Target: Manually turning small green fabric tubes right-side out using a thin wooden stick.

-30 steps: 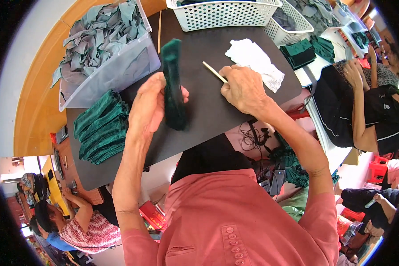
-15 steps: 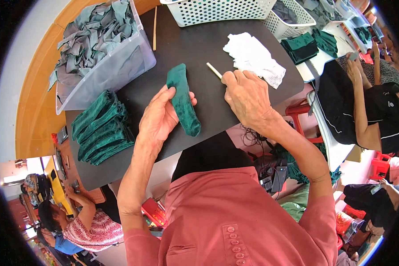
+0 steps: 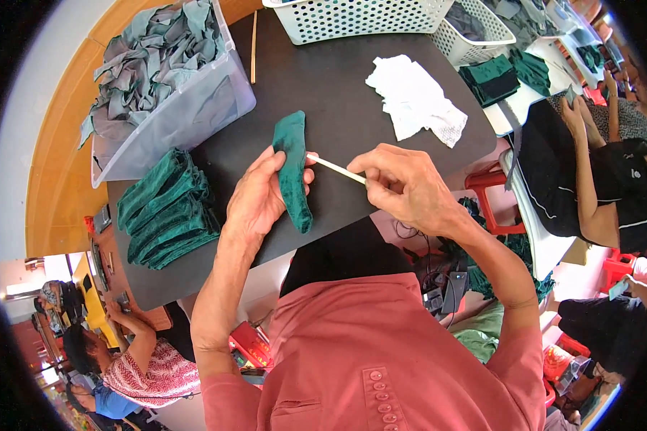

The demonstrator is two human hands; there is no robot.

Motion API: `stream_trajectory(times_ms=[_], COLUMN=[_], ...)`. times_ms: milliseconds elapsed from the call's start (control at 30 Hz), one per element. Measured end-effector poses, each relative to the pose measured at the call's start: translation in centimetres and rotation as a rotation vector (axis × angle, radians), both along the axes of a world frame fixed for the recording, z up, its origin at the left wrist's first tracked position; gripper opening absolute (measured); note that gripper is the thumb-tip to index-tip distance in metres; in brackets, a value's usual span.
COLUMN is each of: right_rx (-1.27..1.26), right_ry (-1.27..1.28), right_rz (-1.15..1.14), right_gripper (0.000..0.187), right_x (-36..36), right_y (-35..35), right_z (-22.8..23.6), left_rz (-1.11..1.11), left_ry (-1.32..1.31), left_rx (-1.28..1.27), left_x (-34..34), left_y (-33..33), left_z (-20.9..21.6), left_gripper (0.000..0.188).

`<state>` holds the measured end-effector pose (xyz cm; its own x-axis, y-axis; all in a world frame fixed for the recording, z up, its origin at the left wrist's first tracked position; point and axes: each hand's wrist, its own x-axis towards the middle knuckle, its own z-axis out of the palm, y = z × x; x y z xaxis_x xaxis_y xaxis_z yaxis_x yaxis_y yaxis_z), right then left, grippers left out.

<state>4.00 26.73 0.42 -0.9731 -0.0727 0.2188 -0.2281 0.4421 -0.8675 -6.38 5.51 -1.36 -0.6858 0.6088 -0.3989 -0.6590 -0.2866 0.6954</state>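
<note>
My left hand (image 3: 257, 188) grips a narrow tube-like strip of dark green velvet fabric (image 3: 292, 169), thumb on its front and fingertips showing at its right edge. Between thumb and fingers of my right hand (image 3: 410, 185) is a thin pale stick (image 3: 338, 169). Its far tip reaches the right side of the velvet strip, by the left fingertips; whether it goes into the fabric is hidden. A pile of folded green velvet strips (image 3: 169, 208) lies on the dark table left of my left hand. Beyond my right hand rests a crumpled white cloth (image 3: 417, 100).
A clear plastic bin (image 3: 172, 136) full of grey-green fabric pieces stands at the far left. White perforated baskets (image 3: 366, 20) line the back. Another thin stick (image 3: 253, 47) lies near the bin. Co-workers sit at both sides; a red stool (image 3: 490, 197) is at right.
My right hand has come away from the white cloth, nearer to me, bringing the stick's tip left to the velvet strip. The strip has tilted slightly more upright in my left hand.
</note>
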Motion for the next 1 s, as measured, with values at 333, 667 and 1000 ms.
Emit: stream_trajectory(times_ms=[333, 667, 1000], right_rx=[0.039, -0.250, -0.504], right_ry=[0.041, -0.093, -0.094], right_rz=[0.069, -0.142, -0.085], right_gripper=[0.024, 0.015, 0.016], right_x=[-0.4, -1.5, -0.6], right_y=[-0.3, -3.1, -3.5], right_z=[-0.6, -1.4, -0.9], left_rz=[-0.034, -0.110, 0.077], left_ry=[0.056, 0.767, 0.680], left_rx=[-0.060, -0.607, -0.385], left_x=[0.4, 4.2, 4.2], left_y=[0.0, 0.9, 0.6], left_z=[0.2, 1.3, 0.7], left_gripper=[0.035, 0.014, 0.019])
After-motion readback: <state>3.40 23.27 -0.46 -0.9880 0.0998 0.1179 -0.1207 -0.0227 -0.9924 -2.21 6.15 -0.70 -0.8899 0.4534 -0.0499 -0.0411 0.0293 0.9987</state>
